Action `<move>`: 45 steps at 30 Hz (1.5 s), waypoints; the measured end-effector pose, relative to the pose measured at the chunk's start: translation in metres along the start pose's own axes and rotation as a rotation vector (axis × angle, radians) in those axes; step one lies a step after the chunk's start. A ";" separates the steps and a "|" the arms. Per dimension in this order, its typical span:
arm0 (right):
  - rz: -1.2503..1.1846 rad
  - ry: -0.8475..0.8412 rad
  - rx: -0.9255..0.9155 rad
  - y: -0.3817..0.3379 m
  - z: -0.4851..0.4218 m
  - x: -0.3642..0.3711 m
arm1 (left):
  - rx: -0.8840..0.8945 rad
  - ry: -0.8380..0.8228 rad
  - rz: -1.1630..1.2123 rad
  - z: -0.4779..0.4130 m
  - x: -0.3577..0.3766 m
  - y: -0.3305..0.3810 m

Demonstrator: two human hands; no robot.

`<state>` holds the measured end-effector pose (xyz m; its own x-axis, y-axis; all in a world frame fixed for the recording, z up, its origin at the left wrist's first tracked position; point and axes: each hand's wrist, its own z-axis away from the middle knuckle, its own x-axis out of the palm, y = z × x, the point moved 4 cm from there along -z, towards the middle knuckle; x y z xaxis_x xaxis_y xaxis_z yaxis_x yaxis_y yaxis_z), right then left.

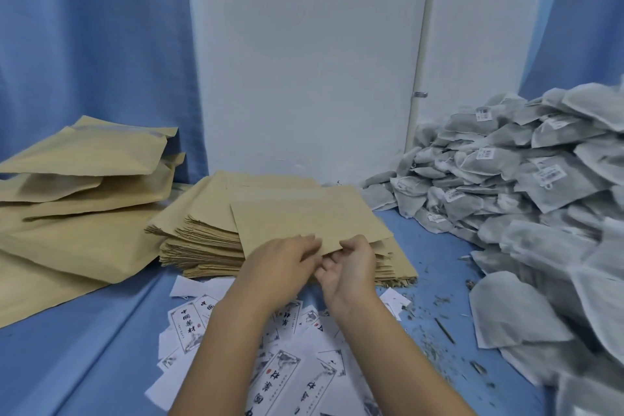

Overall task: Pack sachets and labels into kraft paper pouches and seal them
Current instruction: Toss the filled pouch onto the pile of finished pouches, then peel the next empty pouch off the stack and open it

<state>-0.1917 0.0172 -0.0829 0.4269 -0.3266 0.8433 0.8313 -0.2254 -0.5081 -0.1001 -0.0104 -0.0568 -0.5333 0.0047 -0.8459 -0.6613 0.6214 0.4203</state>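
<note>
Left hand: the left hand (287, 260) is seen from the back, its fingers curled over the near edge of a single kraft pouch (304, 216), pinching it.
Right hand: the right hand (351, 267) is turned partly palm-up just beside the left, with fingers under the same edge and the thumb on top, also pinching it.
Kraft pouch: flat and tan, it is tilted with its far edge down on the stack of empty pouches (202, 240) and its near edge lifted in both hands. Whether its mouth is open cannot be told.
Stack of empty pouches: a thick, slightly fanned pile at the middle of the table, just beyond the hands.
Filled pouches: the filled pouches (74, 199), puffed and larger-looking, are heaped at the far left, overlapping one another.
Labels: white printed labels (270, 371) lie scattered in a loose layer on the near table, under both forearms.
Sachets: grey mesh sachets (523, 199), some with small white tags, are piled high along the right side from far to near.
Table: the table (84, 348) is covered in blue cloth, with loose herb crumbs (435, 324) between the labels and the sachets.
Background: a white wall (304, 61) is flanked by a blue curtain (84, 44).
</note>
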 end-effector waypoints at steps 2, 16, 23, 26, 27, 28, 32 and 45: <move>0.003 0.000 0.049 0.001 0.000 -0.003 | -0.029 -0.034 0.036 -0.002 0.004 -0.004; -0.015 -0.022 0.083 0.001 -0.003 -0.004 | -0.080 -0.034 0.105 -0.003 0.007 -0.006; -0.010 -0.005 0.095 0.001 -0.003 -0.005 | -0.090 -0.031 0.119 -0.003 0.006 -0.009; -0.012 -0.004 0.106 0.002 -0.004 -0.005 | -0.068 -0.016 0.068 -0.002 0.006 -0.008; -0.015 -0.004 0.108 0.002 -0.004 -0.005 | -0.059 -0.006 0.045 -0.002 0.006 -0.008; -0.019 -0.007 0.110 0.002 -0.004 -0.005 | -0.049 0.006 0.013 -0.001 0.005 -0.007; -0.001 -0.022 0.121 0.004 -0.005 -0.003 | 0.000 0.067 -0.169 0.000 0.004 0.002; 0.222 -0.046 0.023 0.008 -0.004 -0.001 | -0.016 0.174 -0.228 -0.003 0.008 0.004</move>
<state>-0.1864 0.0120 -0.0885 0.6156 -0.3236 0.7185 0.7229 -0.1311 -0.6784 -0.1085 -0.0103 -0.0613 -0.4520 -0.2693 -0.8504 -0.7818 0.5785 0.2324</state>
